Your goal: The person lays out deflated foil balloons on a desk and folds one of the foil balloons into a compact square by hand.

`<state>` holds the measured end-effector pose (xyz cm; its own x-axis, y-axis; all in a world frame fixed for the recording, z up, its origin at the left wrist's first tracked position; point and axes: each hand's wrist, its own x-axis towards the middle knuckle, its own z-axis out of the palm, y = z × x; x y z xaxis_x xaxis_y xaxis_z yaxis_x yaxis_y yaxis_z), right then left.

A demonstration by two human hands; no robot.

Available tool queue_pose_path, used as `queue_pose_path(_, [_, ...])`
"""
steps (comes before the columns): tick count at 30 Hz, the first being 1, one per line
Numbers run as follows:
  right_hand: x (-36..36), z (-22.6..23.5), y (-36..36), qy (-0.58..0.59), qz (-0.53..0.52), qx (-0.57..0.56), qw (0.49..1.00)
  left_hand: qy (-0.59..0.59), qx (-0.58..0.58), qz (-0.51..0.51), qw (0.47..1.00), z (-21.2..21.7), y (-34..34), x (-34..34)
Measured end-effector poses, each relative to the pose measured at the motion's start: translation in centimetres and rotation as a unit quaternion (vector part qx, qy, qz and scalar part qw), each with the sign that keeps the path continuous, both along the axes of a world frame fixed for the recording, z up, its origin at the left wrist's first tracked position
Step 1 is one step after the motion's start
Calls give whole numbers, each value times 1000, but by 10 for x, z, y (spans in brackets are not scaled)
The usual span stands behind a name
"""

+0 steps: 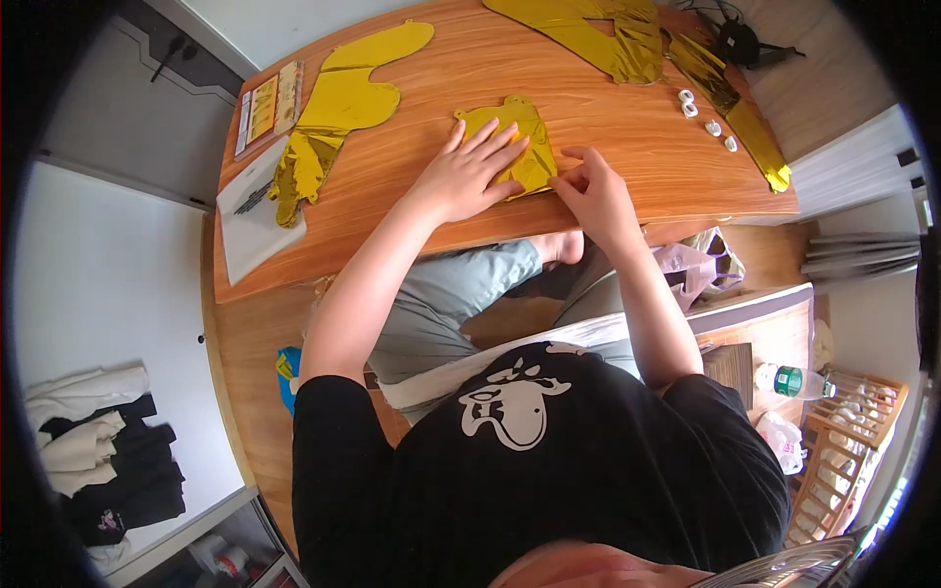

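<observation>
A gold foil balloon [534,147], deflated and folded into a small flat packet, lies near the front edge of the wooden table. My left hand [469,178] rests flat on it with the fingers spread, pressing its left part. At the packet's lower right corner, my right hand [596,194] has thumb and fingertips closed on the foil edge. Left of them a flat gold foil balloon [355,100] stretches toward the near left, its lower end crumpled. A larger gold foil balloon [632,41] with a triangular opening lies at the far right.
A long gold foil strip [730,103] runs along the table's right side, beside several small white rolls [688,104]. A black device with cables [740,41] sits behind. At left are a flat package [267,110] and a white sheet [245,245] with thin dark sticks.
</observation>
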<state>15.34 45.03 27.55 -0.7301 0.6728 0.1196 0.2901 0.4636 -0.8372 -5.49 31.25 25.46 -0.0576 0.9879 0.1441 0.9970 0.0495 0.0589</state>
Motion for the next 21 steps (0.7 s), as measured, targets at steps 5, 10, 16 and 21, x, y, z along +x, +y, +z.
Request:
queue_pose_path(5, [-3,-1,0,-1,1,-4,1000,-13,-8,7,1000,2,1,2])
queue_pose_path(10, [-5,2,1,-22,27,-3,999,-12,-12,6,1000,1,0,1])
queue_pose_path(16, [-1,-15,2,12,22,111,994,-12,-11,5,1000,3,2,2])
queue_pose_path(21, [7,-12,8,-16,5,216,976,-7,2,-1,1000,-1,2,0])
